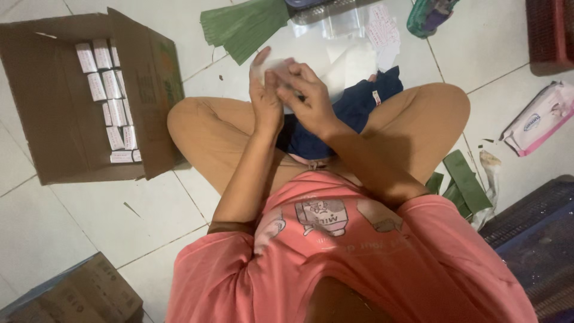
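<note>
While both forearms rise over the lap, left hand (265,98) & right hand (306,96) pinch 1 small white packet (276,67) w/ bent fingers.

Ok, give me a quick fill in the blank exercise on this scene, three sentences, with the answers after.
1. The left hand and right hand together hold a small ____ packet.
2. The open cardboard box on the tiled floor holds rows of small ____ packs.
3. The stack of green leaf strips lies on the floor, beyond the person's ____.

Answers: white; white; hands
</note>
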{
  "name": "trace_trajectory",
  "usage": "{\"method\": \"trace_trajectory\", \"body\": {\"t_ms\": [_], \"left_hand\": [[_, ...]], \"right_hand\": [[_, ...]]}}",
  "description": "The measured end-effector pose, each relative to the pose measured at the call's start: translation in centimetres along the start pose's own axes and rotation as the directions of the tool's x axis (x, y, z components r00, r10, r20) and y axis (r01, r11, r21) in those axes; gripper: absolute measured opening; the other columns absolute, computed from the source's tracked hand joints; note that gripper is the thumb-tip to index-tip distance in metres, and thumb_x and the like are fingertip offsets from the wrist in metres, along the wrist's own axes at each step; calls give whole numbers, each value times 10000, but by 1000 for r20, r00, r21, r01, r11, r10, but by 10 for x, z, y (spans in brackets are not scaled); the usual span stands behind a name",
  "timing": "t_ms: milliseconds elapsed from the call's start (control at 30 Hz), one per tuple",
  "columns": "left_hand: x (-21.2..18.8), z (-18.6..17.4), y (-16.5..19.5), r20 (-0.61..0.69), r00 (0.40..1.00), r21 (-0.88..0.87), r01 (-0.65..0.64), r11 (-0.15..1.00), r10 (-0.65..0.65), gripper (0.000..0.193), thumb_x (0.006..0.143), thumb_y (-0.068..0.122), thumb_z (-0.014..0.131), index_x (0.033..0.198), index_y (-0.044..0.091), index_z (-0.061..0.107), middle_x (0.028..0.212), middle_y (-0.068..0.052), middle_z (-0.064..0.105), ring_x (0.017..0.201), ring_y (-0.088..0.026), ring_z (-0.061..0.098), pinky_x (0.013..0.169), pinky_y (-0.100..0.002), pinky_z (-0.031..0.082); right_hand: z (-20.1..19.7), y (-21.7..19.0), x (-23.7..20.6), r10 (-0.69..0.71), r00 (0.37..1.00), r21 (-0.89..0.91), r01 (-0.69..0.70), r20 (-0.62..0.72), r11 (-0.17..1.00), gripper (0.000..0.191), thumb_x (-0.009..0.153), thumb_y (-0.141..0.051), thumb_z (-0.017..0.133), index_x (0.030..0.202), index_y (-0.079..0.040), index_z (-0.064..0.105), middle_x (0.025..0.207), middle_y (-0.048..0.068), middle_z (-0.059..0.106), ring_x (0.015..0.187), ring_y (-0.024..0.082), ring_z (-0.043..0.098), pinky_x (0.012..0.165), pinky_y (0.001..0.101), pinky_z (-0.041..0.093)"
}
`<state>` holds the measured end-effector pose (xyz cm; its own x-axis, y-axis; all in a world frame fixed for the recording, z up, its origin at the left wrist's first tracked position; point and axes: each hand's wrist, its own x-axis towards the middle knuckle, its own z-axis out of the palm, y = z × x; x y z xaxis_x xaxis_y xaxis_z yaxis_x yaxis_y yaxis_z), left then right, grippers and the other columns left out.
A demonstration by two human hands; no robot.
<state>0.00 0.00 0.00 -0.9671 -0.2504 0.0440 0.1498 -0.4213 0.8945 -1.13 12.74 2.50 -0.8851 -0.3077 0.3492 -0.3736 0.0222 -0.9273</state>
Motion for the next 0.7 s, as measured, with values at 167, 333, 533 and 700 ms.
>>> {"method": "trace_trajectory", "body": {"t_ms": [167,333,533,700], "left_hand": [[-6,-11,-8,-5,999,-126,32,992,-33,669,986,116,694,1530,6,320,1324,-187,638,1212,-231,643,1078,-341,514],[-2,4,4,-73,997,4,2,1000,-2,694,967,-36,723,1543,-36,335,1272,-202,649,1159,-229,637,1024,-337,522],[-6,17,-3,47,993,-148,116,982,-111,635,999,29,663,1542,-33,341,1328,-159,645,1179,-225,652,1017,-341,554],[-9,6,-13,103,980,-187,186,965,-169,554,1014,37,631,1513,-77,420,1376,-172,646,1212,-228,657,1052,-348,557]], "right_hand": [[-3,21,8,218,969,-120,-232,-115,965,257,955,-86,770,1208,-39,761,1145,122,687,1042,214,651,872,291,544],[-14,-19,8,195,955,-30,-207,-225,978,353,954,-17,691,1301,-51,638,1188,97,733,1003,192,714,884,266,560],[-13,-34,1,112,987,-154,-129,-118,979,490,902,-16,746,1348,-45,544,1204,121,720,1122,185,715,896,287,550],[-19,-12,-9,256,961,-14,-258,-102,966,349,1000,-55,758,1316,-56,609,1214,117,742,1094,206,720,944,309,574]]}}
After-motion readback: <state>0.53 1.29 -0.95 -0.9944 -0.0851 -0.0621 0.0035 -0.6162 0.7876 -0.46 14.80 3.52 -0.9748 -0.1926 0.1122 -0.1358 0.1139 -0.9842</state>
